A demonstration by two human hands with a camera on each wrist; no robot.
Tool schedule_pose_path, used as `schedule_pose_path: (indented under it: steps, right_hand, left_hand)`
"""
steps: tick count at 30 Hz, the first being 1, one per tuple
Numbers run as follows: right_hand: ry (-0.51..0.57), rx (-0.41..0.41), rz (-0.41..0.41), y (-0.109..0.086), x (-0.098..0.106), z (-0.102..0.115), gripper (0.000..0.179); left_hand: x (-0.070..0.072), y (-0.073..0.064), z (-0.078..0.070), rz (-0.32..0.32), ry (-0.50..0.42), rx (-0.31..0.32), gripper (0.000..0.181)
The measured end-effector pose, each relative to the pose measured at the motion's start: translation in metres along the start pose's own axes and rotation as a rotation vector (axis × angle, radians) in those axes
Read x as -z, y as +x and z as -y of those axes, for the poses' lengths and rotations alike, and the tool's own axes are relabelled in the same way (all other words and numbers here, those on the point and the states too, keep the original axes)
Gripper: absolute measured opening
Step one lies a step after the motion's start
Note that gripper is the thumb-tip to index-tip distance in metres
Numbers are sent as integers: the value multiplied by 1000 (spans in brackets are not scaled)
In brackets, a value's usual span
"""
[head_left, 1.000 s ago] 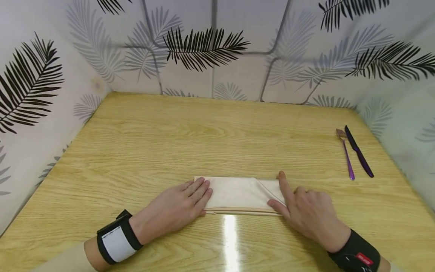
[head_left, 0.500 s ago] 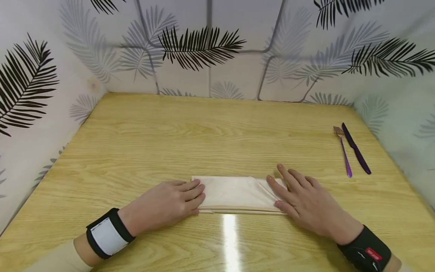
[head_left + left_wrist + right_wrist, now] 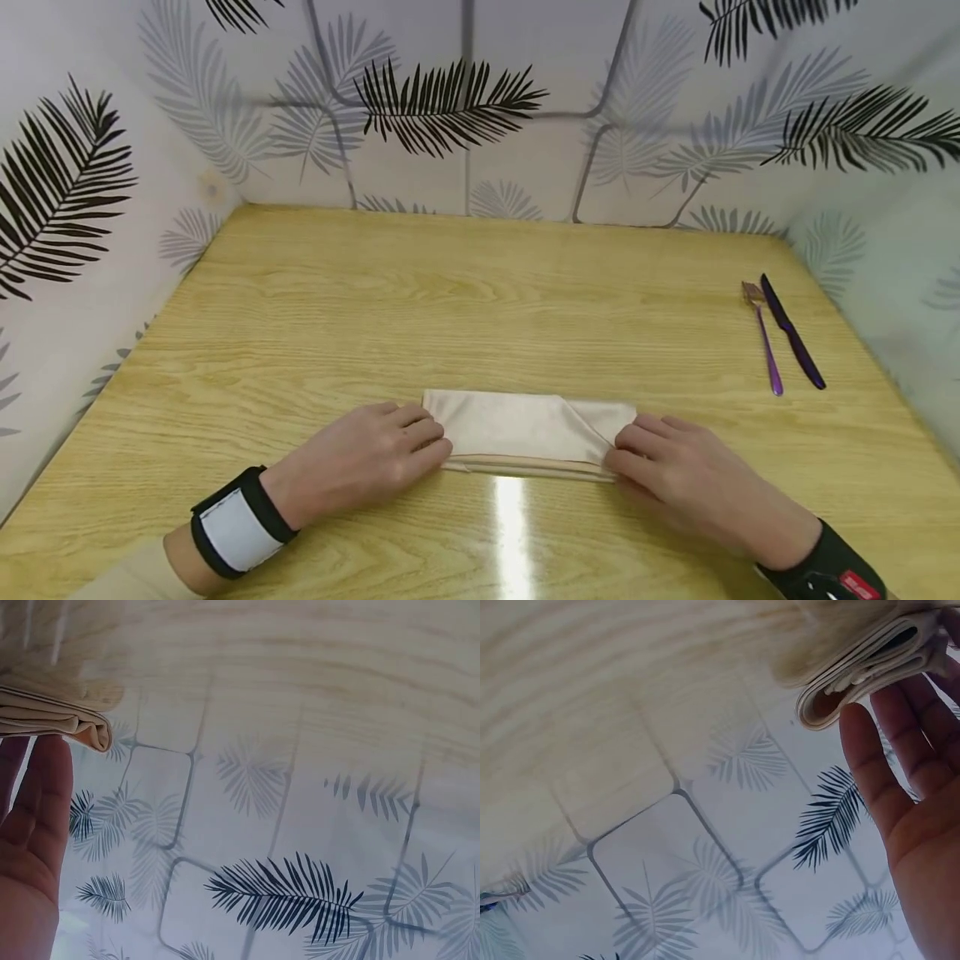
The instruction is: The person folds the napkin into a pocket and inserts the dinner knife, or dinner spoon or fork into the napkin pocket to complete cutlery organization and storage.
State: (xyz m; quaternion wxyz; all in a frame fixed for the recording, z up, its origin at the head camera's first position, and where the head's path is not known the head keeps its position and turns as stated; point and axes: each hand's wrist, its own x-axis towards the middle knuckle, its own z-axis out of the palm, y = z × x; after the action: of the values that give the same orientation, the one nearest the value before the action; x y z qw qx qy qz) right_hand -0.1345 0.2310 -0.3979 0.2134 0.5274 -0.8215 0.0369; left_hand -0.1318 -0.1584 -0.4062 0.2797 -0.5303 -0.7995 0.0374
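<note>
A cream cloth napkin, folded into a flat layered strip, lies on the wooden table close to the person. At its left end the left hand grips the edge with bent fingers; the left wrist view shows those fingers against the napkin's folded end. The right hand pinches the opposite end, near a slanted fold on top. In the right wrist view the napkin's stacked layers show beside the right fingers. Both thumbs are largely hidden.
A purple-handled fork and a dark knife lie side by side at the table's right. Leaf-patterned curtains border the back and both sides of the wooden table.
The right hand has gone from spread fingers lying on the napkin's right part to pinching its right end. The left fingers have drawn back from the napkin's top and bent around its left edge.
</note>
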Motion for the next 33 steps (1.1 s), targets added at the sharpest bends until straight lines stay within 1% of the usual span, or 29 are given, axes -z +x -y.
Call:
schedule_pose_path:
  steps: [3, 7, 9, 11, 13, 17, 18, 19, 22, 25, 27, 30, 33]
  right_hand:
    - [33, -23, 1, -4, 2, -1, 47]
    - [59, -37, -23, -8, 4, -3, 48]
    - [44, -37, -29, -10, 6, -3, 49]
    - [27, -19, -39, -13, 7, -1, 48]
    - [3, 4, -57, -17, 7, 1, 46]
    - [-58, 66, -101, -20, 5, 5, 43]
    - [-79, 88, -111, -20, 4, 6, 43]
    - [-114, 105, -102, -21, 4, 7, 42]
    - [-192, 144, -59, -22, 4, 12, 40]
    - [-227, 147, -6, -23, 5, 16, 39]
    - [-209, 146, -17, -23, 4, 17, 38]
    - [-183, 129, -17, -24, 2, 16, 41]
    - [-135, 85, 14, -23, 1, 15, 47]
  left_hand:
    - [0, -1, -1, 10, 25, -19, 30]
    - [1, -3, -1, 39, 61, -28, 33]
    - [1, -4, -1, 55, 96, -39, 32]
    - [3, -5, -1, 65, 125, -55, 31]
    - [4, -5, 0, 60, 155, -73, 30]
    - [5, -8, 2, 40, 174, -85, 31]
    - [5, -8, 2, 46, 176, -83, 31]
    - [5, -9, 2, 60, 175, -79, 31]
    - [5, -10, 1, 58, 171, -83, 32]
    - [5, -9, -1, 66, 147, -86, 31]
    - [5, -8, -2, 67, 129, -89, 31]
    - [6, -5, -4, 105, 87, -72, 30]
    - [5, 2, -6, 133, 37, -50, 29]
